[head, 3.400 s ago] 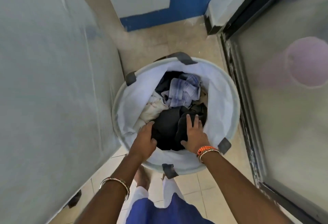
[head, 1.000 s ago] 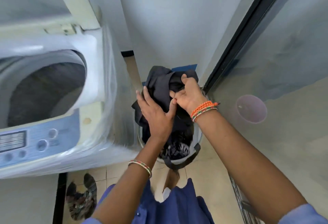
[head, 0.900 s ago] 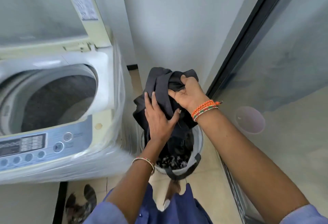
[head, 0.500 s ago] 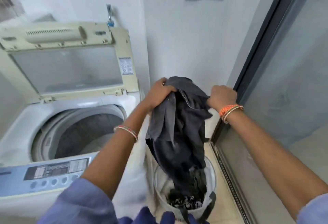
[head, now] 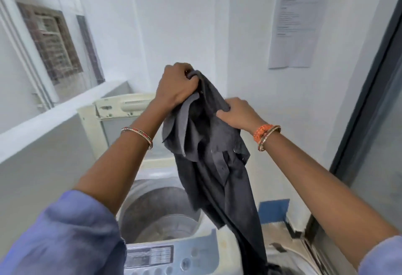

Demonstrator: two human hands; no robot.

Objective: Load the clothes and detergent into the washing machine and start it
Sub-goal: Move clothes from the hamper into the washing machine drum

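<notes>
One dark grey button-up shirt (head: 214, 166) held up, two grips on its top edge: left hand (head: 177, 86) fisted on the fabric, right hand (head: 238, 112) pinching it just beside. Shirt hangs below both grips, over one open top-load white washing machine (head: 165, 250); drum mouth (head: 156, 218) unobstructed below-left.

Print on the wall notice (head: 298, 24) too blurred to read. Control panel (head: 165, 259) labels illegible, cut off by the bottom edge. Lower end of the dark shirt (head: 217, 166) lost below the frame.
</notes>
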